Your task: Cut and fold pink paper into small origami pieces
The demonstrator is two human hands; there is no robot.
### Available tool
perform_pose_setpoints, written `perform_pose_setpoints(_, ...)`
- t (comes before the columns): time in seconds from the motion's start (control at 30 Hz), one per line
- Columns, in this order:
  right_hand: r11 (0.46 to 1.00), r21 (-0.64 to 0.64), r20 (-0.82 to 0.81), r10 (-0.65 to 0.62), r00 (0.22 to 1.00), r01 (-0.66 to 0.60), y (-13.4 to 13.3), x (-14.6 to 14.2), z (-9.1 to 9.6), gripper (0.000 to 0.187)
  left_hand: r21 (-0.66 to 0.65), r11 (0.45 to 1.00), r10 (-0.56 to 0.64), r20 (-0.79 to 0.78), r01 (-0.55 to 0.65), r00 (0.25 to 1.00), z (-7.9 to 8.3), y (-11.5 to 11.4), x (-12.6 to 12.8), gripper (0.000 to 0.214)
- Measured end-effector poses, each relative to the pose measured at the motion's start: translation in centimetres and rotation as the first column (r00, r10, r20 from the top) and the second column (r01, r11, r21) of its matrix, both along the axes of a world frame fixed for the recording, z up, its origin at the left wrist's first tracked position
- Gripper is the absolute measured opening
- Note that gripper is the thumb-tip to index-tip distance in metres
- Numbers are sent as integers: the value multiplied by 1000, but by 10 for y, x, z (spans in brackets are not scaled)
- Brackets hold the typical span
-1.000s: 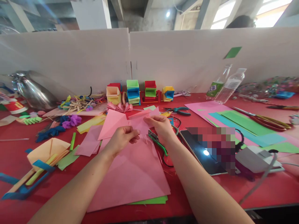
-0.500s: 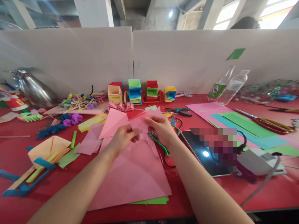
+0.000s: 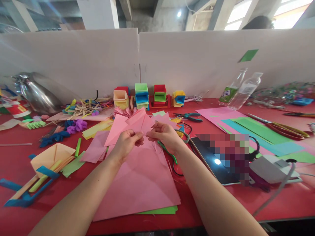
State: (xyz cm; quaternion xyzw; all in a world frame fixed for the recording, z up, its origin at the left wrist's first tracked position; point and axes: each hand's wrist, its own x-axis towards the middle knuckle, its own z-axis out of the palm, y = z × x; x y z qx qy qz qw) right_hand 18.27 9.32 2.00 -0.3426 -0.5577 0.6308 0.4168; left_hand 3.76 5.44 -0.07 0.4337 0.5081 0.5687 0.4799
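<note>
Pinched between both hands is a folded piece of pink paper point(image 3: 142, 120), its pointed top facing away from me. My left hand point(image 3: 130, 141) grips its near left side between thumb and fingers. On the right side, my right hand point(image 3: 164, 135) holds it with thumb and forefinger, close to the left. Below them lies a large pink sheet point(image 3: 137, 183), with a green sheet point(image 3: 167, 210) peeking out beneath. Another pink piece point(image 3: 114, 128) rests just left of the held one. Green-handled scissors point(image 3: 169, 153) lie partly hidden behind my right hand.
Folded paper boxes point(image 3: 141, 97) line the back by the white partition point(image 3: 197, 59). A phone point(image 3: 214, 164) lies right of my forearm. Scissors point(image 3: 278, 126) and coloured sheets point(image 3: 261, 131) are farther right. At left are a paper-and-stick model point(image 3: 52, 157) and a metal jug point(image 3: 36, 93).
The held pink paper has turned so its folded point now stands up away from me. My right hand has come slightly nearer and left, closer to my left hand.
</note>
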Motion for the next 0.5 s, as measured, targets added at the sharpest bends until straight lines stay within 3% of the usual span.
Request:
perform_pose_setpoints(0.17,999,0,6,-33,999,33,4,8,3,32,-6,1000,12,28,-12,1000,0,2,-3,25)
perform_pose_setpoints(0.33,975,-3,-46,-221,974,222,16,26,5,32,-3,998,68,107,-68,992,0,8,-13,25)
perform_pose_setpoints(0.5,994,54,-28,-97,995,98,12,19,4,34,-68,991,-106,85,111,991,-1,4,-9,23)
